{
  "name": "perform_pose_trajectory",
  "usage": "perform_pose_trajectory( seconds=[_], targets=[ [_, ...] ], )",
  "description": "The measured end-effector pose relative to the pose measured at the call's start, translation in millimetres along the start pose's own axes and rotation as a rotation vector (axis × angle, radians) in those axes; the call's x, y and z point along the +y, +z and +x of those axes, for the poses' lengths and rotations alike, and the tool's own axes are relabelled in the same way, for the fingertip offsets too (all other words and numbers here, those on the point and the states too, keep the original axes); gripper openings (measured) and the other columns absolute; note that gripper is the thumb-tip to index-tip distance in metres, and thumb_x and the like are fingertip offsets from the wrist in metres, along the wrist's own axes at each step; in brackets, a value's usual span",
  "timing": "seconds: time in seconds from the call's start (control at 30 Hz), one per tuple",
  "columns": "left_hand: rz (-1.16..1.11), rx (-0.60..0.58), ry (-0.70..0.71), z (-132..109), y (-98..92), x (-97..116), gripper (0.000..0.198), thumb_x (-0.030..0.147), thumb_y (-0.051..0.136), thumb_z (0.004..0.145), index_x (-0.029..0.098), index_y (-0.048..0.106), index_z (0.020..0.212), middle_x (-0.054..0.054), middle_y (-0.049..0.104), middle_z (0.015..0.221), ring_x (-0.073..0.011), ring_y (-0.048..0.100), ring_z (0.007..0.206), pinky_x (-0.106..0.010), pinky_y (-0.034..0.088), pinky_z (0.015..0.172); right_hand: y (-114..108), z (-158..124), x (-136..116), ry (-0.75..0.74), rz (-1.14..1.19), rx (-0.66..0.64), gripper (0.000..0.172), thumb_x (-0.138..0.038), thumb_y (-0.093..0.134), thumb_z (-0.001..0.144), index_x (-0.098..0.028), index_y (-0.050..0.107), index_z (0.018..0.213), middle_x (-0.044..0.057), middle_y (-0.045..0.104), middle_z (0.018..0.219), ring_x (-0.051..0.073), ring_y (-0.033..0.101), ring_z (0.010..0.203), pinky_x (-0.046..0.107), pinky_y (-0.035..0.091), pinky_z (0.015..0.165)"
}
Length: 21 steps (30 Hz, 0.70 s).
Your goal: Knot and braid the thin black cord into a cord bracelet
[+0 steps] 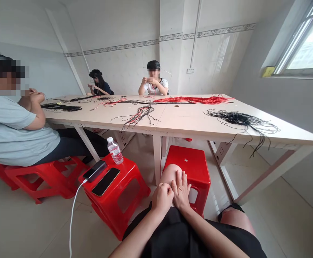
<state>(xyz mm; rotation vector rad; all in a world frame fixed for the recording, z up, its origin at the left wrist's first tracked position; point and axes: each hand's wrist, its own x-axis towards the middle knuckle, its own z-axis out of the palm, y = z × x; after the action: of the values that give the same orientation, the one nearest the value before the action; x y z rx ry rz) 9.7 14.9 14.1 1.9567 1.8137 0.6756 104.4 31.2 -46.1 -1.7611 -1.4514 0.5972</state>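
My left hand (162, 196) rests on my bare knee (171, 172) with its fingers curled into a fist, and no object shows in it. Beside it, my right hand (181, 190) lies flat on the same leg, fingers stretched out and slightly apart, holding nothing. The two hands touch or nearly touch near the left knuckles. Just beyond the knee stands a red plastic stool (190, 157). Across the edge of the long table (183, 123) hang a bundle of black cords (235, 118) and a smaller bundle of black and red cords (141, 115).
A second red stool (129, 175) at my left carries a water bottle (115, 151), a phone (106, 181) and a black device (94, 170) with a white cable (72, 215). Red cords (194, 100) lie farther back. One person (19, 125) sits left; two others sit across the table.
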Motion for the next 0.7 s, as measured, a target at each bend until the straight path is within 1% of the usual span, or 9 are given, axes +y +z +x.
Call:
perform_pose_trajectory(
  seconds=[0.13, 0.23, 0.3, 0.33, 0.4, 0.47, 0.57, 0.7],
  targets=[
    [0.033, -0.054, 0.008, 5.0, -4.2, 6.5, 0.022, 0.022, 0.046, 0.079, 0.015, 0.063, 0.066, -0.007, 0.064, 0.074, -0.0148, 0.057, 0.069, -0.023, 0.037, 0.060, -3.4, 4.6, -1.0, 0.067, 0.067, -0.016, 0.060, -0.051, 0.019, 0.088, -0.026, 0.014, 0.142, 0.008, 0.008, 0.150, 0.028, 0.002, 0.137, 0.065, 0.006, 0.100],
    [0.053, -0.110, 0.035, 10.8, -7.9, 16.5, 0.021, 0.017, 0.047, 0.076, 0.014, 0.064, 0.064, -0.006, 0.064, 0.069, -0.0141, 0.056, 0.065, -0.023, 0.036, 0.058, -7.9, 10.6, -3.2, 0.172, 0.141, 0.005, 0.059, -0.051, 0.016, 0.088, -0.025, 0.015, 0.142, 0.010, 0.010, 0.149, 0.028, 0.004, 0.137, 0.066, 0.005, 0.100],
    [0.045, -0.145, 0.027, 15.9, -7.7, 21.5, 0.022, 0.017, 0.046, 0.077, 0.015, 0.064, 0.066, -0.006, 0.064, 0.071, -0.0144, 0.056, 0.069, -0.023, 0.036, 0.060, -10.0, 15.8, -3.4, 0.203, 0.135, 0.043, 0.058, -0.050, 0.016, 0.089, -0.026, 0.016, 0.141, 0.010, 0.012, 0.149, 0.029, 0.006, 0.136, 0.067, 0.006, 0.098],
    [0.044, -0.156, 0.026, 18.6, -6.8, 23.2, 0.021, 0.019, 0.046, 0.076, 0.015, 0.065, 0.066, -0.006, 0.064, 0.072, -0.0146, 0.055, 0.069, -0.023, 0.036, 0.059, -10.8, 18.6, -3.1, 0.175, 0.111, 0.062, 0.058, -0.051, 0.018, 0.089, -0.027, 0.017, 0.141, 0.010, 0.011, 0.149, 0.029, 0.005, 0.136, 0.067, 0.005, 0.099],
    [0.067, -0.158, 0.039, 23.7, -4.3, 25.3, 0.024, 0.021, 0.046, 0.076, 0.015, 0.065, 0.063, -0.006, 0.064, 0.067, -0.0144, 0.054, 0.064, -0.023, 0.034, 0.057, -12.3, 24.5, -2.0, 0.121, 0.055, 0.080, 0.057, -0.052, 0.020, 0.088, -0.029, 0.017, 0.141, 0.008, 0.009, 0.150, 0.028, 0.003, 0.137, 0.067, 0.002, 0.099],
    [0.089, -0.128, 0.056, 28.4, -2.2, 26.5, 0.025, 0.022, 0.045, 0.076, 0.015, 0.065, 0.062, -0.006, 0.063, 0.066, -0.0146, 0.054, 0.064, -0.024, 0.033, 0.055, -13.7, 31.2, -1.5, 0.087, 0.017, 0.088, 0.057, -0.053, 0.020, 0.088, -0.031, 0.016, 0.140, 0.007, 0.006, 0.150, 0.027, 0.000, 0.137, 0.067, 0.000, 0.098],
    [0.101, -0.108, 0.058, 35.4, -1.6, 28.0, 0.025, 0.023, 0.045, 0.075, 0.016, 0.063, 0.059, -0.005, 0.062, 0.064, -0.0141, 0.052, 0.061, -0.024, 0.029, 0.052, -15.6, 42.8, -3.2, 0.069, -0.008, 0.102, 0.057, -0.054, 0.020, 0.088, -0.032, 0.014, 0.140, 0.007, 0.004, 0.150, 0.029, -0.003, 0.137, 0.068, 0.000, 0.097],
    [0.096, -0.107, 0.003, 45.6, -4.0, 28.3, 0.022, 0.024, 0.046, 0.074, 0.016, 0.061, 0.061, -0.003, 0.060, 0.061, -0.0130, 0.049, 0.058, -0.023, 0.029, 0.052, -16.1, 56.3, -8.6, 0.064, -0.007, 0.116, 0.058, -0.055, 0.018, 0.088, -0.032, 0.010, 0.141, 0.007, -0.001, 0.150, 0.030, -0.006, 0.136, 0.069, -0.001, 0.095]
  ],
)
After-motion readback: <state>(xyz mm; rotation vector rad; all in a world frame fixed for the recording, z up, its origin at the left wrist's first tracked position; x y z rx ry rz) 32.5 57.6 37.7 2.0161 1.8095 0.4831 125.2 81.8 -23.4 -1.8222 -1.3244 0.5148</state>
